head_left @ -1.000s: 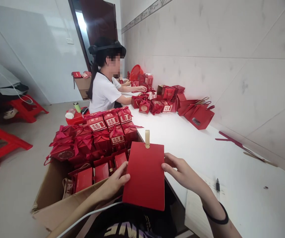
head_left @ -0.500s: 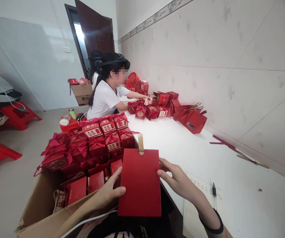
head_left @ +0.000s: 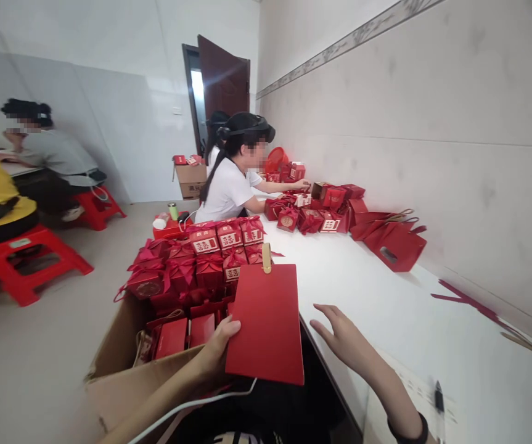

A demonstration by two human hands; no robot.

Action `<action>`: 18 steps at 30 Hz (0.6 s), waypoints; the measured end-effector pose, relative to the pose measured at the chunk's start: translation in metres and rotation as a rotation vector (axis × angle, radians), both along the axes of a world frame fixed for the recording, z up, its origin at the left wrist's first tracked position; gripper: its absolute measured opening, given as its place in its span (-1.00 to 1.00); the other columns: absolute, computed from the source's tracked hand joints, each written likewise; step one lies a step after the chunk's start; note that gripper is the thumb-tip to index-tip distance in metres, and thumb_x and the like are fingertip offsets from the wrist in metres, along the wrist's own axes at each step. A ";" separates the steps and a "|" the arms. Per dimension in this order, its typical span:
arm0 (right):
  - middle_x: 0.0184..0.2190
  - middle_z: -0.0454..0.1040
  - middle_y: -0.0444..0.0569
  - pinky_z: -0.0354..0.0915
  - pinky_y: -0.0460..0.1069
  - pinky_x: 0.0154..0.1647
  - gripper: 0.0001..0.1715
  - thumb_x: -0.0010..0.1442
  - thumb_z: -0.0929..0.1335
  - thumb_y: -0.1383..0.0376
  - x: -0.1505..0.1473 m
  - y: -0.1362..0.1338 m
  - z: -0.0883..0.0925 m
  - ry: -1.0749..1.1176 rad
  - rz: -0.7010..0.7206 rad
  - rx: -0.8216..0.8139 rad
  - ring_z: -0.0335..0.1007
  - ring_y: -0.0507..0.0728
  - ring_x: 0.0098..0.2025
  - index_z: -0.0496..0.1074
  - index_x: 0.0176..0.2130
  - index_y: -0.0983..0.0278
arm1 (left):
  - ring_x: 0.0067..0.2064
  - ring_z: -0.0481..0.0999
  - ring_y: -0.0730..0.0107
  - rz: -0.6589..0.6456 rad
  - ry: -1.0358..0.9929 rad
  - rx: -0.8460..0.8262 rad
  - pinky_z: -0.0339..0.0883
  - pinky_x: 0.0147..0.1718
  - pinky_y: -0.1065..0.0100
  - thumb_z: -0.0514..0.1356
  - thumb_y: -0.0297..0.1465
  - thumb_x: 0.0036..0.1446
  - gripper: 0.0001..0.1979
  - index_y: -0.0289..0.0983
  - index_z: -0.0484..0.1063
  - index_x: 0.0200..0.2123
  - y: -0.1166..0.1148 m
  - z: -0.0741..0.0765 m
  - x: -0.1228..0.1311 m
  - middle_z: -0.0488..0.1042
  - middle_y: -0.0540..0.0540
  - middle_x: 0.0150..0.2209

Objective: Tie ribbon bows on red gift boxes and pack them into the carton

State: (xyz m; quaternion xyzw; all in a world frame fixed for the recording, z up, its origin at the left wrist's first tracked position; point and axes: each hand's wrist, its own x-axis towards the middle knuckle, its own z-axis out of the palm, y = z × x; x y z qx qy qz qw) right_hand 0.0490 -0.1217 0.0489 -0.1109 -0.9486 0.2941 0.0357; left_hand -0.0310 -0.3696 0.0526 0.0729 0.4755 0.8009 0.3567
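Observation:
A red gift bag (head_left: 266, 324) with a tan strap handle (head_left: 266, 258) stands upright in front of me, its plain side facing me. My left hand (head_left: 222, 342) grips its left edge, with the thumb on the face and the fingers hidden behind. To the right of it, my right hand (head_left: 335, 330) is held over the white table, fingers apart and holding nothing. Beyond the bag at left, a cardboard box (head_left: 122, 333) is heaped with red gift boxes (head_left: 201, 265) tied with ribbons; more red bags (head_left: 172, 338) lie in its near part.
A paper sheet (head_left: 381, 385) and a pen (head_left: 439, 398) lie at right on the white table (head_left: 321, 259). Flat red bags (head_left: 397, 243) lean by the wall. A co-worker (head_left: 231, 185) in white handles red boxes farther along. Red stools (head_left: 29, 259) stand at left.
My right hand has let go of the bag's right edge and moved off to the right. My left hand still holds the bag. The view has turned left, showing more people.

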 end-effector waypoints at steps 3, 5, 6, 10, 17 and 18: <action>0.26 -0.10 0.34 0.09 0.31 0.11 -0.25 0.17 0.29 0.19 -0.009 -0.005 -0.029 -0.264 -0.063 0.255 -0.18 0.41 0.28 0.03 0.24 0.41 | -0.13 0.51 0.05 0.118 0.004 -0.042 0.38 -0.16 0.14 0.24 -0.11 -0.12 -0.45 -0.31 0.38 -0.08 -0.007 0.001 0.005 0.53 -0.22 -0.13; 0.29 -0.22 0.30 0.06 0.38 0.08 -0.23 0.19 0.28 0.20 -0.013 -0.012 -0.046 -0.371 -0.071 0.369 -0.31 0.43 0.30 -0.06 0.28 0.33 | -0.07 0.49 0.03 0.199 0.027 -0.062 0.34 -0.09 0.12 0.26 -0.11 -0.14 -0.40 -0.33 0.36 -0.05 -0.012 0.002 0.007 0.51 -0.22 -0.10; 0.29 -0.24 0.28 0.03 0.40 0.08 -0.24 0.20 0.26 0.22 -0.013 -0.015 -0.054 -0.384 -0.071 0.437 -0.33 0.43 0.30 -0.08 0.29 0.31 | -0.04 0.47 0.03 0.242 0.041 -0.068 0.32 -0.05 0.11 0.26 -0.12 -0.14 -0.39 -0.34 0.36 -0.04 -0.014 0.002 0.008 0.51 -0.23 -0.09; 0.27 -0.14 0.34 -0.02 0.46 0.03 -0.30 0.20 0.24 0.35 -0.011 -0.025 -0.074 -0.297 -0.090 0.740 -0.26 0.47 0.28 -0.04 0.28 0.33 | 0.02 0.43 0.04 0.383 0.087 -0.064 0.24 0.04 0.12 0.26 -0.12 -0.14 -0.35 -0.38 0.34 -0.01 -0.025 -0.001 0.013 0.51 -0.22 -0.09; 0.25 -0.05 0.32 0.08 0.41 -0.01 -0.32 0.19 0.18 0.43 -0.006 -0.025 -0.078 -0.264 -0.078 0.876 -0.16 0.45 0.26 -0.02 0.28 0.33 | 0.03 0.41 0.05 0.495 0.129 -0.101 0.25 0.04 0.16 0.25 -0.14 -0.11 -0.44 -0.34 0.39 -0.06 -0.046 -0.012 0.029 0.49 -0.19 -0.05; 0.25 -0.05 0.32 0.08 0.41 -0.01 -0.32 0.19 0.17 0.46 -0.006 -0.024 -0.077 -0.266 -0.079 0.879 -0.16 0.45 0.26 -0.02 0.28 0.33 | 0.04 0.40 0.04 0.499 0.140 -0.095 0.26 0.03 0.17 0.26 -0.15 -0.12 -0.45 -0.33 0.40 -0.07 -0.048 -0.014 0.031 0.48 -0.19 -0.04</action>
